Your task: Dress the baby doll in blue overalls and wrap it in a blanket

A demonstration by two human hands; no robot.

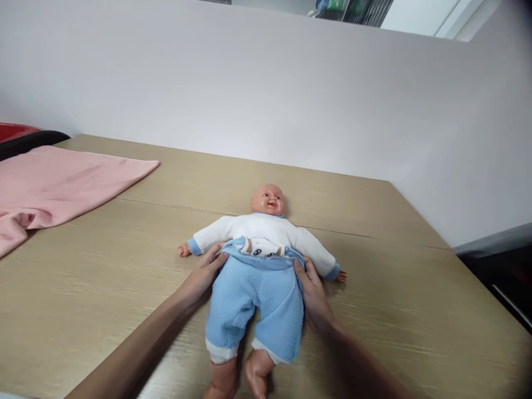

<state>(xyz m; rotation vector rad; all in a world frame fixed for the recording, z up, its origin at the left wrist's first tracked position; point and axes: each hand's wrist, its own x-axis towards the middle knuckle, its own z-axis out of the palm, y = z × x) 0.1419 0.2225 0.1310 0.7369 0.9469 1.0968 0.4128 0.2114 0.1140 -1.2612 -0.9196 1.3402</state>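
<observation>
"Doll on its back, isn't it?"

"Yes, on the wooden table, head toward twelve o'clock, bare lower legs toward six."

"What's on the left?"

"A pink cloth, out at ten o'clock from the doll, its near edge bunched. Then the left hand, at nine o'clock on the hips, thumb and fingers pinching the waistband of the blue trousers."

"And between the hands?"

"The white top, printed eyes showing just above that band."

"Right hand?"

"At three o'clock, pinching the band's other side, below the doll's outstretched sleeve."
</observation>
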